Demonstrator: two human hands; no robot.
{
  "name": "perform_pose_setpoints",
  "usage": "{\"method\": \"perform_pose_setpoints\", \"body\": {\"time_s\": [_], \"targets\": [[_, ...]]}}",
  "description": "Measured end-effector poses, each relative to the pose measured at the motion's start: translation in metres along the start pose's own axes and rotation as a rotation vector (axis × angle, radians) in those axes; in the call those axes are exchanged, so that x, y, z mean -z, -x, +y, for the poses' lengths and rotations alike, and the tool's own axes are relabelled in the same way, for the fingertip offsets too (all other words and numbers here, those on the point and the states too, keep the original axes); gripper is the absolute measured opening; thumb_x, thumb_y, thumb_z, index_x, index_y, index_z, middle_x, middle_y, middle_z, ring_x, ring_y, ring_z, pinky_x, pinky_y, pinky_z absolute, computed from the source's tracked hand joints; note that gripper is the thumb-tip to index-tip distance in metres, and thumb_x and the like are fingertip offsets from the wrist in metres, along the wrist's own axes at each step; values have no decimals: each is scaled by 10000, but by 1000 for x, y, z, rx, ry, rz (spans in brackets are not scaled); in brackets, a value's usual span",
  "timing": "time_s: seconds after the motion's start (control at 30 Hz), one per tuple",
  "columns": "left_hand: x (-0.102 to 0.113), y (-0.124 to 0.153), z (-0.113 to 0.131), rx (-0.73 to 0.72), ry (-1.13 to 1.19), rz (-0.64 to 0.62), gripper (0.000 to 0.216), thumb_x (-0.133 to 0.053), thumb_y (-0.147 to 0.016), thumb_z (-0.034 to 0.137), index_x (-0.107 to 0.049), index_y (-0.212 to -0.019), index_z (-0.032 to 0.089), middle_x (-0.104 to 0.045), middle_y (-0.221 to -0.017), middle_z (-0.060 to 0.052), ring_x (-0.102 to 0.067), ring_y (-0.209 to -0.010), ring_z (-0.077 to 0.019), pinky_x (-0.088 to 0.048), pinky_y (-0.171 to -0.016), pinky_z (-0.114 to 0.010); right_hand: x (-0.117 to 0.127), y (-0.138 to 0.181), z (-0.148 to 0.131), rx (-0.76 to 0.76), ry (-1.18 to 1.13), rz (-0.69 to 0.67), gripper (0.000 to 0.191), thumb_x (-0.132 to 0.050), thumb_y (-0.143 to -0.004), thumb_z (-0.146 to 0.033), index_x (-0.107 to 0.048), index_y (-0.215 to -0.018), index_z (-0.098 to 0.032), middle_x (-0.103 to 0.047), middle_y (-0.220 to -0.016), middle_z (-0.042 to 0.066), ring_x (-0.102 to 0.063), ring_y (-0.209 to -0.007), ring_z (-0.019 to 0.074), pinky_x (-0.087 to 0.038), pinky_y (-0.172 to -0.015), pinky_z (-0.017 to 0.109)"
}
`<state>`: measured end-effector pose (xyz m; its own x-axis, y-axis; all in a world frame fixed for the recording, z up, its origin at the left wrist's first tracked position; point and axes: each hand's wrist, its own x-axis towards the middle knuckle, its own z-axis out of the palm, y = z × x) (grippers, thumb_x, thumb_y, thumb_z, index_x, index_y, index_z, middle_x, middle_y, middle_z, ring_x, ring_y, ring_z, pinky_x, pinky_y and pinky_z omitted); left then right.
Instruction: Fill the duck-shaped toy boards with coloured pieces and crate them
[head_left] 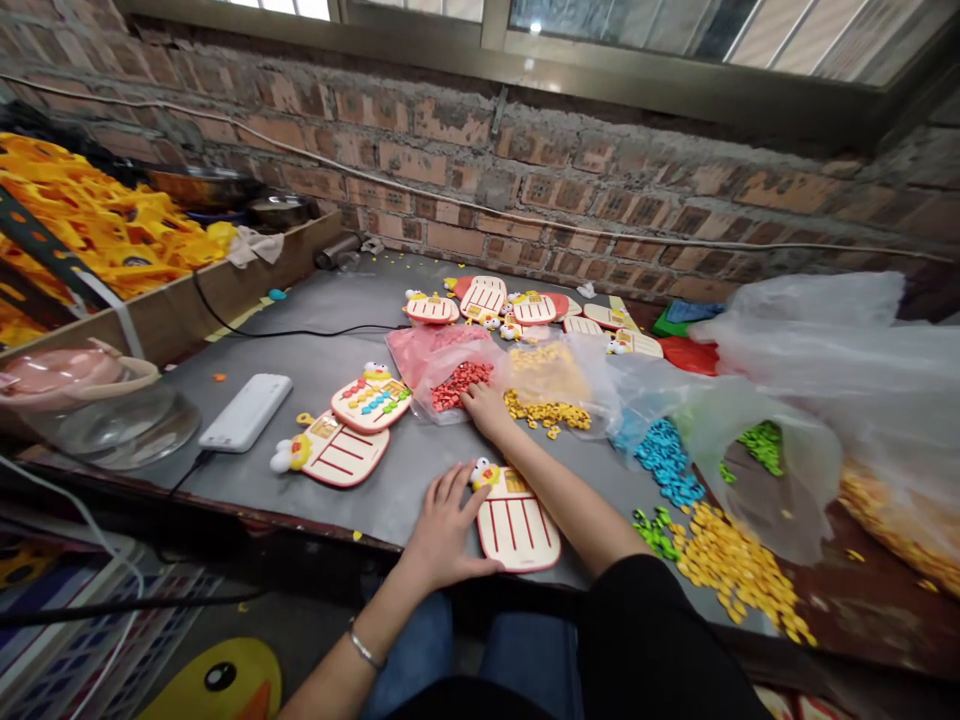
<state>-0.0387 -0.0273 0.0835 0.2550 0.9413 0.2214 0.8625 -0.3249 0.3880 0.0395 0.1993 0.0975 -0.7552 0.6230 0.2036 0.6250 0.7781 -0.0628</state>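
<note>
My left hand [444, 528] lies open and flat at the near table edge, its fingers resting against the left side of a duck-shaped toy abacus board [517, 520] with empty red rails. My right hand [486, 408] reaches forward across the table, fingers curled down into a pile of red beads [459, 384] inside a clear plastic bag. Whether it holds beads I cannot make out. To the left lie two more duck boards, one empty [337, 452] and one filled with coloured beads [373, 400].
Yellow beads [547, 412], blue beads [664, 460], green beads [761, 445] and a large yellow heap [739, 572] lie in or near plastic bags at right. Several more boards [484, 297] sit by the brick wall. A white power bank [246, 411] and glass jar [105, 410] stand at left.
</note>
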Motion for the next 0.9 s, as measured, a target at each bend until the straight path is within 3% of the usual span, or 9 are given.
{"method": "perform_pose_setpoints", "body": {"time_s": [0.13, 0.23, 0.37, 0.47, 0.67, 0.8, 0.9], "targets": [[0, 0, 0, -5, -1, 6, 964, -713, -615, 637, -380, -1426, 237, -200, -1559, -150, -233, -1385, -383, -224, -1093, -550, 3, 7, 4, -71, -79, 53, 241, -479, -919, -146, -641, -1092, -187, -618, -1020, 112, -560, -947, 212, -444, -811, 303], [0, 0, 0, -12, -3, 17, 967, -722, -618, 618, -369, -1433, 236, -200, -1558, -150, -241, -1380, -383, -229, -1092, -548, 9, 26, 11, -144, -330, 194, 253, -499, -877, -110, -648, -1065, -192, -610, -1036, 96, -582, -935, 197, -470, -810, 295], [0, 0, 0, -21, -4, 26, 938, -718, -631, 611, -393, -1420, 219, -211, -1552, -158, -241, -1380, -379, -229, -1094, -537, 24, 67, 15, -194, -746, 352, 141, -565, -851, -193, -680, -932, -191, -608, -967, 78, -614, -850, 176, -529, -726, 291], [0, 0, 0, -26, -5, 33, 917, -702, -647, 618, -401, -1414, 215, -221, -1548, -160, -248, -1376, -379, -228, -1092, -539, 39, 112, 12, -224, -883, 425, 145, -571, -875, -276, -686, -940, -215, -631, -954, 68, -623, -864, 177, -542, -706, 293], [-1, 0, -2, -39, -13, 27, 920, -690, -661, 615, -378, -1427, 212, -221, -1545, -173, -247, -1376, -374, -221, -1091, -536, 49, 182, 2, -290, -638, 326, 93, -577, -888, -250, -655, -888, -201, -658, -877, 58, -595, -821, 189, -491, -745, 330], [0, -2, -1, -35, -10, 25, 912, -658, -674, 653, -382, -1427, 218, -230, -1546, -163, -252, -1377, -363, -191, -1106, -531, 36, 188, -2, -224, -419, 245, 171, -509, -912, -195, -648, -812, -192, -633, -850, 81, -542, -840, 211, -451, -757, 338], [0, -2, -1, -17, -7, 7, 915, -643, -673, 686, -383, -1426, 238, -240, -1546, -155, -268, -1377, -359, -184, -1106, -531, 34, 189, -2, -218, -386, 214, 210, -485, -918, -186, -641, -778, -195, -603, -811, 79, -517, -805, 208, -439, -720, 324]]}}
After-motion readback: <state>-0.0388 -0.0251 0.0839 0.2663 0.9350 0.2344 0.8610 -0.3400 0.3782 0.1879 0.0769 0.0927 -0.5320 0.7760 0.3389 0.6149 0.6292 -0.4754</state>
